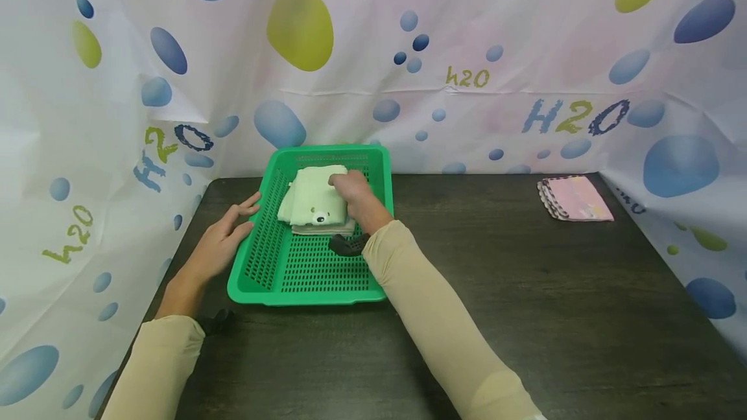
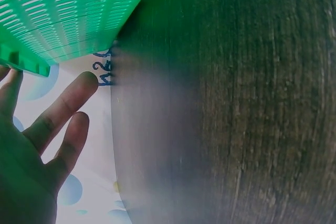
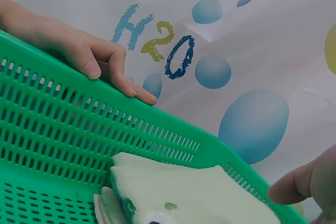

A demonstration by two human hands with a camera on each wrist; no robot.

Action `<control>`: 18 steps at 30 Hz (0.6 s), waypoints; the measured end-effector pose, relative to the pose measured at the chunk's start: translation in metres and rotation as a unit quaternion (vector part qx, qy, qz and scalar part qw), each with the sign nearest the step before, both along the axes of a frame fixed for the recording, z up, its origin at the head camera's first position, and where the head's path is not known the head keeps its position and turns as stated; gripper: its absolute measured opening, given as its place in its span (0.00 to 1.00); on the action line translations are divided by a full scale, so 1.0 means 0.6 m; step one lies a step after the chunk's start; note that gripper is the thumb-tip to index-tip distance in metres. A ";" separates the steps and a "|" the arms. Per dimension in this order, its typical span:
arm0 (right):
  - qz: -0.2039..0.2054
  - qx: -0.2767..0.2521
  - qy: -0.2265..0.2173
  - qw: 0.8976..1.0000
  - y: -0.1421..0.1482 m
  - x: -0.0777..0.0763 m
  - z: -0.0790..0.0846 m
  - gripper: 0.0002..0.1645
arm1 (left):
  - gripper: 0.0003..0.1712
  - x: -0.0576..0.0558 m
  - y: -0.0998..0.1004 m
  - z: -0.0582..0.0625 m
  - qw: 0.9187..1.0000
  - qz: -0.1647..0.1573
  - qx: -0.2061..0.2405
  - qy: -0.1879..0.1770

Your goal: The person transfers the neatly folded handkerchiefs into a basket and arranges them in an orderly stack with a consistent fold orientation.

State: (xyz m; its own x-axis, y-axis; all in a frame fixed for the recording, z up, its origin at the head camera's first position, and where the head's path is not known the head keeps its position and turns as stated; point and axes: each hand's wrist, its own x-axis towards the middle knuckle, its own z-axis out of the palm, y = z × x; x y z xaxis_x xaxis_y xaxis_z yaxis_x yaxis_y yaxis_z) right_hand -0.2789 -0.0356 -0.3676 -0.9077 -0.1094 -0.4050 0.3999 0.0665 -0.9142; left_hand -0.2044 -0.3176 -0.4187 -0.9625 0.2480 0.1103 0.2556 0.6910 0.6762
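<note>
A green plastic basket stands on the dark table, with a folded pale green towel inside, toward its far end. The towel bears a small animal face and lies on other folded cloth. My left hand touches the basket's left rim with its fingertips, fingers spread. Over the towel's right side is my right hand. In the right wrist view, its thumb stands out straight beside the towel, apparently gripping nothing; the other fingers are hidden there.
A folded pink cloth with a patterned edge lies at the table's far right. Behind the dark wooden table hangs a white sheet printed with bubbles and lettering; it also lines both sides.
</note>
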 end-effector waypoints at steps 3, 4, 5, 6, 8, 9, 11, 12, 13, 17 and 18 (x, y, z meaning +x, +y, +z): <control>0.024 0.042 0.007 0.999 0.000 0.002 0.006 0.43 | 0.26 0.001 0.000 -0.001 1.000 0.000 0.001 0.002; 0.035 0.057 0.009 0.998 0.000 0.002 0.009 0.43 | 0.26 0.001 0.000 0.000 1.000 0.000 0.001 0.002; 0.044 0.070 0.013 0.996 0.000 0.003 0.011 0.43 | 0.26 0.001 0.000 0.000 1.000 0.000 0.001 0.003; 0.055 0.082 0.017 0.995 0.001 0.004 0.014 0.43 | 0.26 0.001 0.000 0.000 1.000 0.000 0.001 0.003; 0.071 0.102 0.023 0.992 0.001 0.007 0.019 0.43 | 0.26 0.002 0.000 -0.001 1.000 -0.001 0.000 0.002; 0.077 0.114 0.026 0.990 0.001 0.008 0.021 0.43 | 0.26 0.002 0.001 -0.001 1.000 -0.001 0.000 0.002; 0.088 0.139 0.034 0.986 0.001 0.009 0.024 0.43 | 0.26 0.002 0.001 -0.001 1.000 -0.001 -0.001 -0.001; 0.093 0.153 0.040 0.983 0.001 0.009 0.025 0.43 | 0.26 0.003 0.001 -0.001 1.000 -0.001 -0.001 -0.001; 0.096 0.169 0.047 0.980 0.001 0.010 0.026 0.42 | 0.26 0.003 0.002 -0.001 1.000 -0.002 -0.001 -0.001; 0.121 0.247 0.090 0.957 0.005 0.008 0.031 0.40 | 0.25 0.005 0.002 0.002 1.000 -0.004 -0.001 0.002; 0.127 0.262 0.101 0.951 0.007 0.008 0.032 0.40 | 0.25 0.005 0.002 0.002 1.000 -0.005 -0.001 0.004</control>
State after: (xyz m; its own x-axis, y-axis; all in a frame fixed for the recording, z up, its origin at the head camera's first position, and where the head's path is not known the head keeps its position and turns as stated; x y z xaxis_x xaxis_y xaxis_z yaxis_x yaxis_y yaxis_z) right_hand -0.2742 -0.0316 -0.3482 -0.9441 -0.1657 -0.2850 0.1307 0.6055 -0.7851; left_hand -0.2016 -0.3166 -0.4174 -0.9592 0.2573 0.1170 0.2670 0.6893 0.6735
